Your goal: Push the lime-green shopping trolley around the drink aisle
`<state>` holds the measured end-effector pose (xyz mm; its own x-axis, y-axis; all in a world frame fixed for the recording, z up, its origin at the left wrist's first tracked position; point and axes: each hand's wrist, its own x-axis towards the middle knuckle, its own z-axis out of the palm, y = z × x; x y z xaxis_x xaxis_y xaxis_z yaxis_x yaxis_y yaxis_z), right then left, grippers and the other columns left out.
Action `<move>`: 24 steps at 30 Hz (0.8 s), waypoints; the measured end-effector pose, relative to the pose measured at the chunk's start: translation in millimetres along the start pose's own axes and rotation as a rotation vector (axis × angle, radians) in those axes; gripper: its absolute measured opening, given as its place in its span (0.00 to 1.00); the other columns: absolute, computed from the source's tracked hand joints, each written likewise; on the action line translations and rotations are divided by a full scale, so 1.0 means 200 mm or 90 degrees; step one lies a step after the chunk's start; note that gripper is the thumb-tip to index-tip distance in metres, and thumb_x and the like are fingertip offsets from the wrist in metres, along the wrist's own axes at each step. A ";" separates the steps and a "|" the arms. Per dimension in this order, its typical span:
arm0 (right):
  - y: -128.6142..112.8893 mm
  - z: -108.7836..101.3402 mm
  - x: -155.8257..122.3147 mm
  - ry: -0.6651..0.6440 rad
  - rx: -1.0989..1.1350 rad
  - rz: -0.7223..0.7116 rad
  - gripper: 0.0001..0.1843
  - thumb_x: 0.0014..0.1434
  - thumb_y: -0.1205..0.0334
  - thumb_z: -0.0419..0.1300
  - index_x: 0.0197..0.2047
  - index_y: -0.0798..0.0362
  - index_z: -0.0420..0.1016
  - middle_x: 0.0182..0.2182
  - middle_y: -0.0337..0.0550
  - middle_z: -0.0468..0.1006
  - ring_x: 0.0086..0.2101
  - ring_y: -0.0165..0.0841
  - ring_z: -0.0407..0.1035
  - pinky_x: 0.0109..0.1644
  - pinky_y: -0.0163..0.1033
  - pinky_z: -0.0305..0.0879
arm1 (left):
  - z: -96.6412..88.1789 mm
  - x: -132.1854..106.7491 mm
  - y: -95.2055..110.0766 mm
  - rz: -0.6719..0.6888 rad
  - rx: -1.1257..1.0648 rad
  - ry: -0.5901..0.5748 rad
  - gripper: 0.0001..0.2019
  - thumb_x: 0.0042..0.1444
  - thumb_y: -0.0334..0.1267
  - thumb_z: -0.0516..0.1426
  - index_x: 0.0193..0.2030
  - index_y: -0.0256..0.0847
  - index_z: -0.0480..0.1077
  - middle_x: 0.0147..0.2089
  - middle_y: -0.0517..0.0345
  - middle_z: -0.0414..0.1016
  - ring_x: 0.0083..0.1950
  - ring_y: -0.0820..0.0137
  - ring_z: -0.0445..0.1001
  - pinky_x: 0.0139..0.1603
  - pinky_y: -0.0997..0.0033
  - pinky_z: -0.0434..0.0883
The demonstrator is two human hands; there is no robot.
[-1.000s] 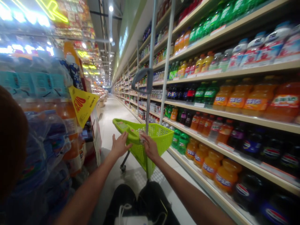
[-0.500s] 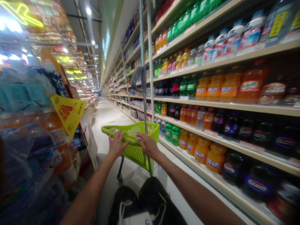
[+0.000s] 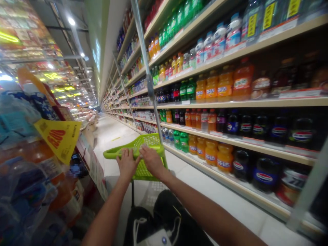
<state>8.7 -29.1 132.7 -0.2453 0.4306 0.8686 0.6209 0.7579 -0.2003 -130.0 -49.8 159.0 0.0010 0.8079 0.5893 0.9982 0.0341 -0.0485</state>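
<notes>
A white rectangular device with a white cable lies on the lap. Beyond it, the left hand, half closed, curls its fingers over the near rim of a lime-green perforated plastic basket cart; the right hand, more tightly bent, grips beside it. The cart stands ahead of the knees, near long cream shelves of bottled drinks.

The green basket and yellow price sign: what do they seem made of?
The green basket: probably molded plastic with a smooth, satin look, judging by its even color and grid of holes. The yellow price sign: likely thin card or plastic sheet, flat and matte-looking, printed in red; blur leaves which open.
</notes>
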 end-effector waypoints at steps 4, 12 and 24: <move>0.15 -0.09 -0.04 0.016 -0.014 0.057 0.20 0.58 0.70 0.48 0.53 0.55 0.67 0.53 0.52 0.68 0.54 0.40 0.60 0.56 0.50 0.57 | 0.01 -0.01 -0.09 -0.032 -0.024 0.017 0.25 0.58 0.50 0.44 0.58 0.40 0.59 0.60 0.44 0.62 0.61 0.57 0.59 0.60 0.41 0.48; 0.12 0.00 -0.03 0.049 -0.007 0.074 0.21 0.57 0.73 0.46 0.52 0.54 0.67 0.55 0.49 0.66 0.57 0.38 0.56 0.60 0.48 0.54 | 0.04 -0.06 -0.06 0.007 -0.023 0.039 0.24 0.58 0.47 0.45 0.58 0.39 0.59 0.59 0.45 0.64 0.60 0.58 0.60 0.61 0.40 0.46; 0.13 0.10 0.00 0.051 0.042 0.056 0.20 0.60 0.70 0.46 0.54 0.53 0.66 0.57 0.50 0.63 0.59 0.37 0.53 0.60 0.49 0.53 | 0.06 -0.10 -0.05 0.027 -0.016 0.028 0.24 0.59 0.43 0.44 0.61 0.39 0.55 0.63 0.47 0.58 0.63 0.58 0.55 0.62 0.36 0.37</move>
<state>10.7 1.0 119.4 -0.1304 0.4579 0.8794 0.5868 0.7506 -0.3038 -141.5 -59.6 137.6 0.0447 0.7821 0.6216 0.9985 -0.0147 -0.0532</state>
